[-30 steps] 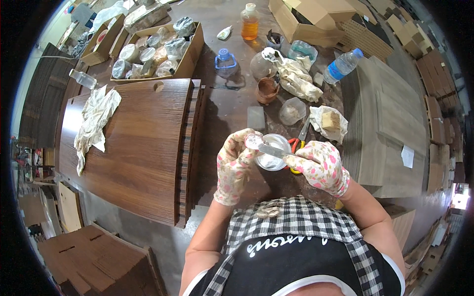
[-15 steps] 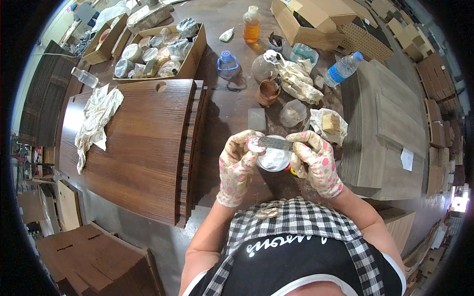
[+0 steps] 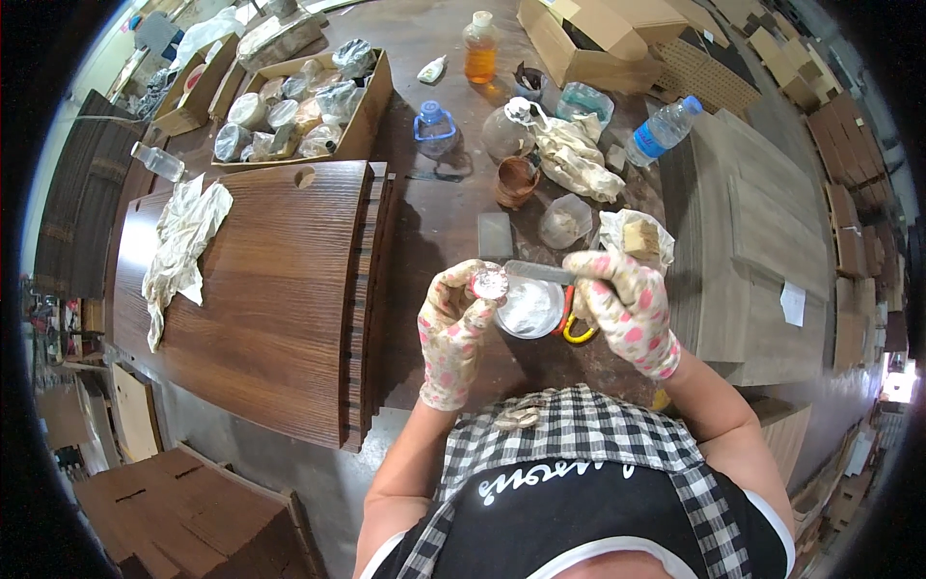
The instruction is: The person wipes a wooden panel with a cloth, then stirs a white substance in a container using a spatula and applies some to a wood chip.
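My left hand (image 3: pixel 446 338), in a pink-spotted white glove, pinches a small round cap (image 3: pixel 490 283) with white material in it. My right hand (image 3: pixel 629 311), gloved alike, grips one end of a flat grey scraper blade (image 3: pixel 536 272). The blade's free end points left, close to the cap. Below the blade sits a round tub of white powder (image 3: pixel 531 314). Red and yellow looped handles (image 3: pixel 579 334) lie between the tub and my right hand; the rest of that tool is hidden. A grey rectangular block (image 3: pixel 495 235) lies just beyond the cap.
Brown wood-grain panels (image 3: pixel 260 289) are stacked at left with a rag (image 3: pixel 183 251) on top; grey panels (image 3: pixel 752 232) at right. Beyond my hands stand a rusty cup (image 3: pixel 517 181), a clear cup (image 3: pixel 565 222), bottles, rags and a cardboard box of wrapped containers (image 3: pixel 378 101).
The blade has drawn right, off the cap, and my right hand has shifted slightly right. The cap now shows its white-filled face, and more of the red and yellow handles is visible.
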A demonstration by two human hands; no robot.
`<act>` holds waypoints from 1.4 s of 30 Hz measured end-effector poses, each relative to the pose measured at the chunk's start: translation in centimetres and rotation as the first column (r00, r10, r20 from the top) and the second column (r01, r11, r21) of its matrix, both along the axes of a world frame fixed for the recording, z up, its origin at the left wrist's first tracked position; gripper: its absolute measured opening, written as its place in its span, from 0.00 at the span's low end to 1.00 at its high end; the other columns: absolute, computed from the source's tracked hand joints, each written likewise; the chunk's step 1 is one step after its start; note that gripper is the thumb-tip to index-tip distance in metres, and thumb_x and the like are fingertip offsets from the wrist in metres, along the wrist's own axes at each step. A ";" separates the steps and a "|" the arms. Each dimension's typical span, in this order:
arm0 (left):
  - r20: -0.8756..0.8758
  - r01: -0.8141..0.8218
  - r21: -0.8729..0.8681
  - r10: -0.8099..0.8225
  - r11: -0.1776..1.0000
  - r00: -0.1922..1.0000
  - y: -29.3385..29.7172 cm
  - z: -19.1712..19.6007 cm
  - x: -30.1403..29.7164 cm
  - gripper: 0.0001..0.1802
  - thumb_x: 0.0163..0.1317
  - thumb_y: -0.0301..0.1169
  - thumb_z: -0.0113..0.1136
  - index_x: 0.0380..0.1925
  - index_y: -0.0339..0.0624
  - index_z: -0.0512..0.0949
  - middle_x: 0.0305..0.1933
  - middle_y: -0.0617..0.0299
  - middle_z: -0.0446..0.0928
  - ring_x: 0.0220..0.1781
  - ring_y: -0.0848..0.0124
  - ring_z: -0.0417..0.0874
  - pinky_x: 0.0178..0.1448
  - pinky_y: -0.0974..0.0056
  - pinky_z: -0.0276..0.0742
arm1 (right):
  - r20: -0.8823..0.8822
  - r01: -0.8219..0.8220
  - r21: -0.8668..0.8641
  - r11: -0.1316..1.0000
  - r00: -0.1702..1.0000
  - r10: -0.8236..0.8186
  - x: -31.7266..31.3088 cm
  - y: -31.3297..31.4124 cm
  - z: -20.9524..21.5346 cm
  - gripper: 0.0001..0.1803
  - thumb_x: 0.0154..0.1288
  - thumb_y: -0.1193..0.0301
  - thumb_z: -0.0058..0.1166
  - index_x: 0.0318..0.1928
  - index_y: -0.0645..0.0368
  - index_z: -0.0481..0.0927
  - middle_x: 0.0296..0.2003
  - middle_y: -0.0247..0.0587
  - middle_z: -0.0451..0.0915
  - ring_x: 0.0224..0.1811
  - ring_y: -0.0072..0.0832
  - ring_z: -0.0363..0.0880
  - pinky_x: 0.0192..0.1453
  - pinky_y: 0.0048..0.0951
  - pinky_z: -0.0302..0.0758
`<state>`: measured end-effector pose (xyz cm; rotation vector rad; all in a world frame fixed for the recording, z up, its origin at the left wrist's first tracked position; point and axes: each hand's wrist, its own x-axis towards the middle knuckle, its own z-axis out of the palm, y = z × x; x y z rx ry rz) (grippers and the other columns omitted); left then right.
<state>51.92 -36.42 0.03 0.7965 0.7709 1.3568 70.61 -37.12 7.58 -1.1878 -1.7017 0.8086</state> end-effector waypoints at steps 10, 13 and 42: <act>0.046 0.020 -0.059 -0.017 0.998 0.999 0.3 0.6 0.1 0.18 0.57 0.29 0.61 0.47 0.35 0.70 0.43 0.59 0.76 0.41 0.74 0.78 0.47 0.70 0.74 | 0.539 -0.344 0.389 0.855 0.837 0.091 0.8 -0.8 -1.5 0.17 0.44 0.77 0.56 0.40 0.58 0.80 0.32 0.40 0.80 0.27 0.30 0.79 0.27 0.28 0.75; 0.041 0.028 -0.071 -0.025 0.997 0.999 0.5 0.3 0.2 0.18 0.57 0.29 0.61 0.46 0.36 0.70 0.43 0.59 0.76 0.41 0.75 0.78 0.47 0.71 0.74 | 0.540 -0.326 0.402 0.856 0.839 0.065 1.4 -1.2 -1.3 0.15 0.45 0.78 0.55 0.38 0.58 0.80 0.31 0.40 0.80 0.28 0.31 0.79 0.28 0.28 0.75; -0.112 0.039 0.072 -0.031 0.997 0.993 0.7 -0.4 -0.4 0.20 0.54 0.27 0.64 0.45 0.34 0.71 0.43 0.56 0.77 0.43 0.70 0.79 0.49 0.65 0.77 | 0.315 -0.274 0.262 0.925 0.930 0.186 1.1 3.2 0.9 0.10 0.54 0.82 0.52 0.39 0.65 0.78 0.35 0.45 0.82 0.34 0.35 0.82 0.35 0.30 0.77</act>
